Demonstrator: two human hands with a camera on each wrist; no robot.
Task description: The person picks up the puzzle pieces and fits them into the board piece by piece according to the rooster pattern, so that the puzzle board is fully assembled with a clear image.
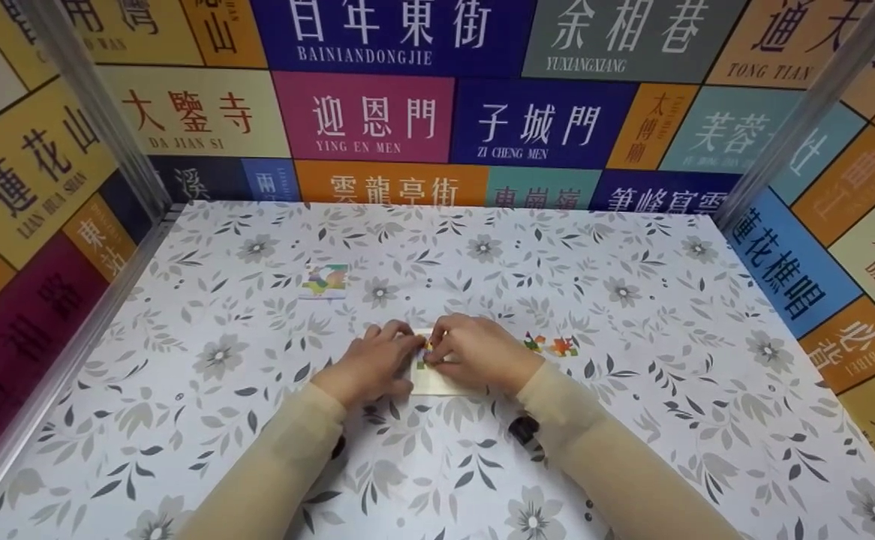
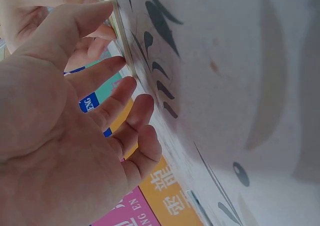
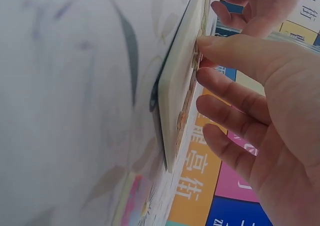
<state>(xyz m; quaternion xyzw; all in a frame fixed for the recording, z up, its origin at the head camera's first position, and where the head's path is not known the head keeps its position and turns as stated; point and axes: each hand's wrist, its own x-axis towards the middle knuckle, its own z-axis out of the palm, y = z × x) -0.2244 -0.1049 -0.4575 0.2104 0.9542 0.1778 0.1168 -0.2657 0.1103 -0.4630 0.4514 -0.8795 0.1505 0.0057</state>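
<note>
A cream puzzle board [image 1: 445,384] lies flat on the table, with a few colourful puzzle pieces [image 1: 423,358] on its left part. My right hand [image 1: 486,349] is over the board, its thumb and forefinger pinching a small puzzle piece [image 3: 195,61] at the board's surface; the other fingers are loosely bent. My left hand [image 1: 374,364] is at the board's left side, fingers spread and slightly bent, with fingertips [image 2: 117,63] by the board's edge. The hands hide much of the board and pieces.
Several loose puzzle pieces [image 1: 563,346] lie right of the board, beyond my right hand. A colourful picture card [image 1: 325,281] lies farther back on the left. The flower-patterned table [image 1: 422,255] ends at printed sign walls [image 1: 366,116] behind and on both sides.
</note>
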